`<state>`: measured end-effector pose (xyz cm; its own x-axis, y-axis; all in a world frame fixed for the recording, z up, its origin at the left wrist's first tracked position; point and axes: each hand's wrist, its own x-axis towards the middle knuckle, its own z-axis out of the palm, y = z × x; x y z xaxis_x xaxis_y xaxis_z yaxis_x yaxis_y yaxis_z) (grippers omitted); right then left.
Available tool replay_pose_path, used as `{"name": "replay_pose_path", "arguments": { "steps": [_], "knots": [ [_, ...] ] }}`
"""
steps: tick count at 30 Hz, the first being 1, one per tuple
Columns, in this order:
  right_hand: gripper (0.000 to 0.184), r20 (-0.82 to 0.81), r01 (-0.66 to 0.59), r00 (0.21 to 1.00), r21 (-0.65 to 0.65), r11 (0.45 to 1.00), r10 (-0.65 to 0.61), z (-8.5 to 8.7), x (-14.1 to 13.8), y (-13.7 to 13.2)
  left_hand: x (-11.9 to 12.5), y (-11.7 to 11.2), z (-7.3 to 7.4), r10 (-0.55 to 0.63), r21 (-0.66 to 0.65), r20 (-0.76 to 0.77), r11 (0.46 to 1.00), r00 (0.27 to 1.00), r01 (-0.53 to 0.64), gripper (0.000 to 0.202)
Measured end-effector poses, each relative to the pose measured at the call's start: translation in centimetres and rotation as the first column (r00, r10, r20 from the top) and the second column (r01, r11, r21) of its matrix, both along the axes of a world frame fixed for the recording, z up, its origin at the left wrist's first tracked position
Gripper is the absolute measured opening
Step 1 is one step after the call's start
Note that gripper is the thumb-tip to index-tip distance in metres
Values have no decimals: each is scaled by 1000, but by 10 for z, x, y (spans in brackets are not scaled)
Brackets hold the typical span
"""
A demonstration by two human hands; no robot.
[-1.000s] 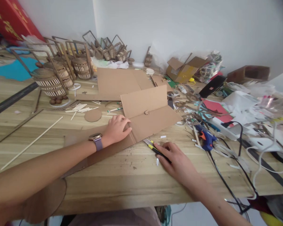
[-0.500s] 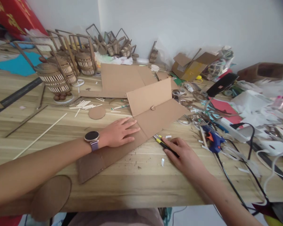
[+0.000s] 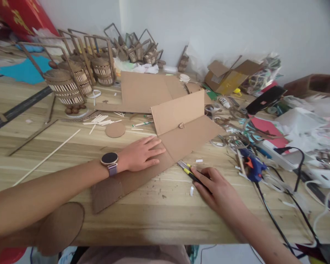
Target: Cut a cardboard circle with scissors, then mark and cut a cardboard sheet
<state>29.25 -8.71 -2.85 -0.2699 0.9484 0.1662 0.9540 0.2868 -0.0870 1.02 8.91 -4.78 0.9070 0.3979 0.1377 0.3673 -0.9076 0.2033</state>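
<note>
My left hand, a watch on its wrist, lies flat with fingers stretched out on a long folded cardboard sheet on the wooden table. One flap of that sheet stands up at the back. My right hand rests on the table and is closed on a yellow and black utility knife. The knife's blade end lies at the near edge of the cardboard, just right of my left hand.
A blue glue gun with its black cord lies right of the knife among paper scraps. Round cardboard baskets stand at the back left. More flat cardboard, a cardboard disc and thin sticks lie around. A cardboard round overhangs the near edge.
My left hand went from curled at the fold to flat on the cardboard, and the sheet's near end swung in along the table. The right hand with the knife barely moved.
</note>
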Motion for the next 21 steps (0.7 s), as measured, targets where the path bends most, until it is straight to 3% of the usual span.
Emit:
{"name": "replay_pose_path", "arguments": {
  "steps": [21],
  "knots": [
    [40, 13, -55, 998, 7, 998, 55, 2, -22, -8, 1, 0, -1, 13, 37, 0, 999, 1000, -13, 55]
  ]
}}
